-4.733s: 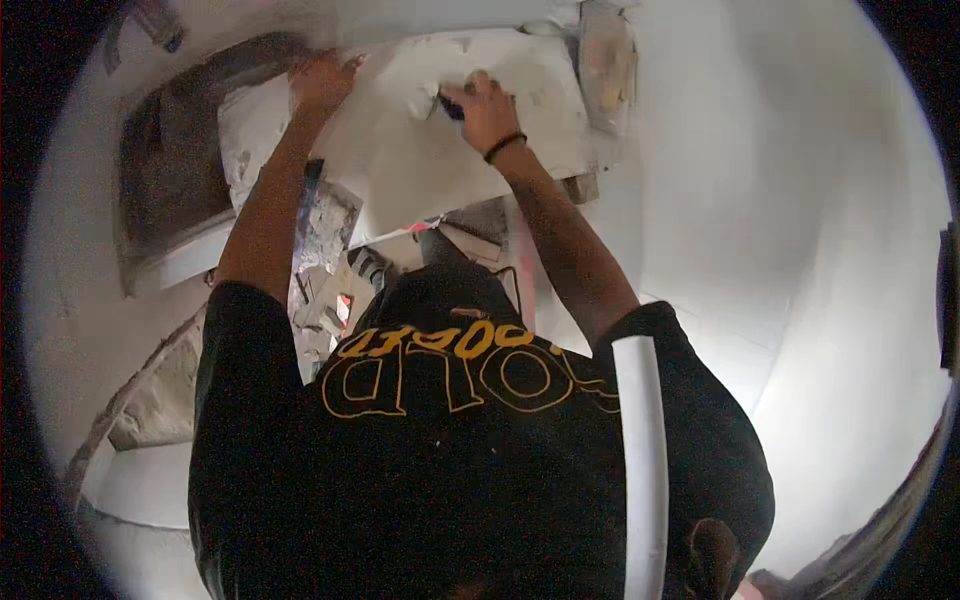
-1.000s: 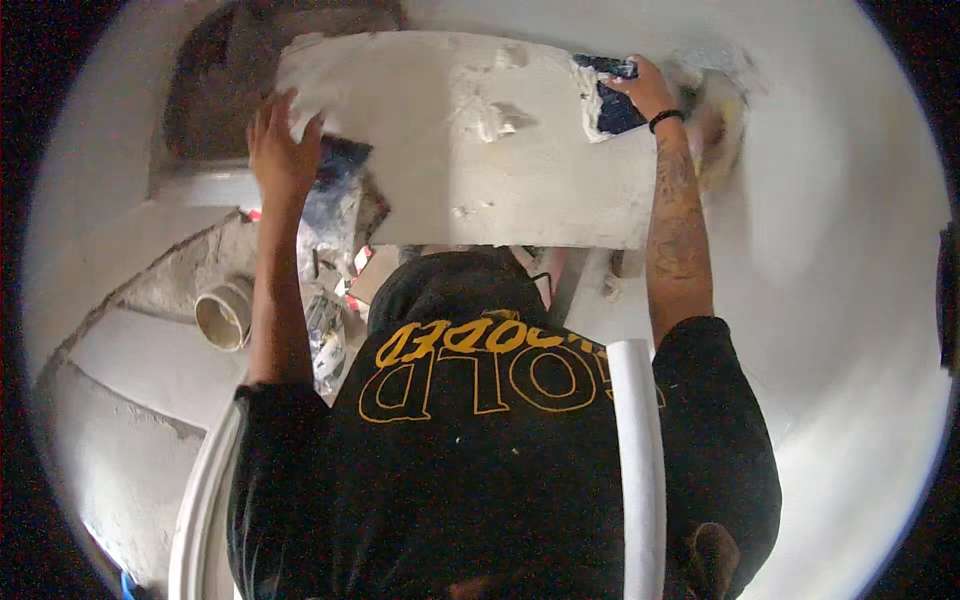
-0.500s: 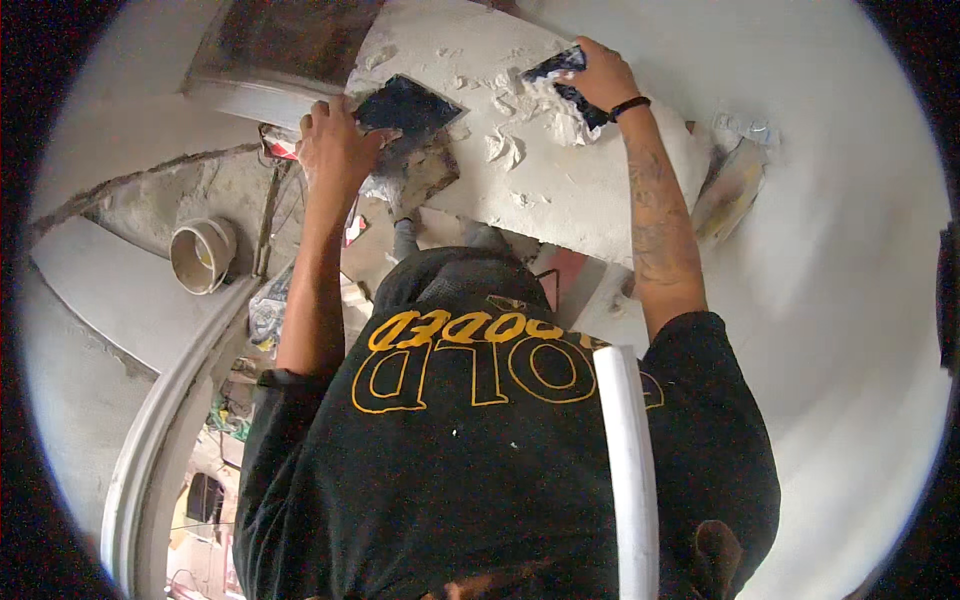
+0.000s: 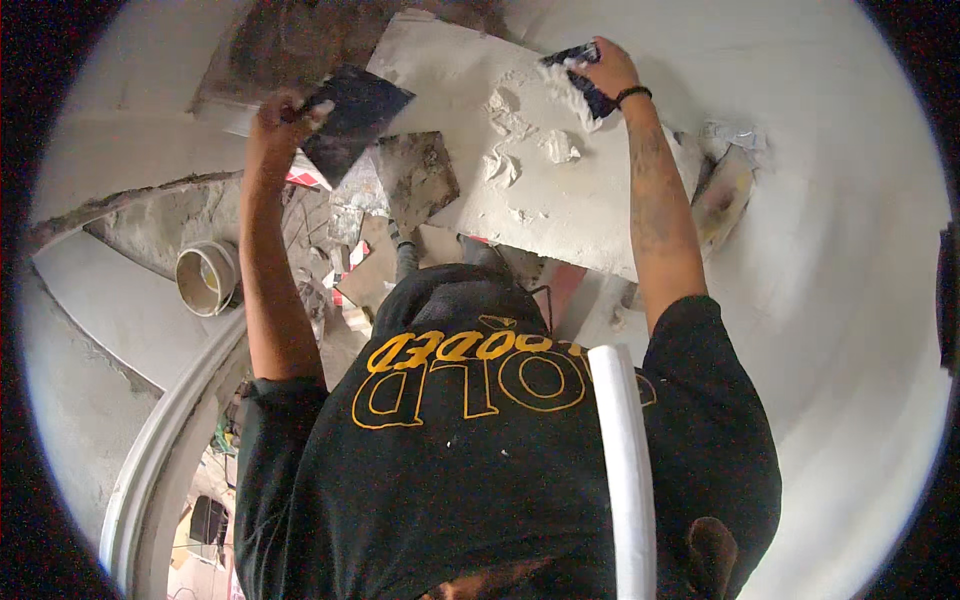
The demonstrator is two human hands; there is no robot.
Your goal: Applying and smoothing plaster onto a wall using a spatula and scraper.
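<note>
My left hand (image 4: 275, 125) is closed on the edge of a dark, flat rectangular scraper (image 4: 358, 118), at the left end of a pale board (image 4: 440, 75). My right hand (image 4: 608, 75) grips a second dark scraper (image 4: 595, 98) over the far right part of the board, its edge loaded with wet white plaster (image 4: 570, 90). Between the two tools, several soft clumps of plaster (image 4: 502, 165) lie on the board. Whether the left blade touches the board's edge, I cannot tell.
A dirty square slab (image 4: 425, 175) sits just off the board's left side. Farther left stands a plaster-stained bucket (image 4: 207, 278), near a white door frame (image 4: 165, 440). Rubble and scraps (image 4: 320, 240) litter the floor. A smooth pale wall (image 4: 830, 300) rises on the right.
My left hand has swung left with its scraper, away from the board's middle. The right hand has shifted slightly. Plaster on the board lies in fewer, thicker clumps than before.
</note>
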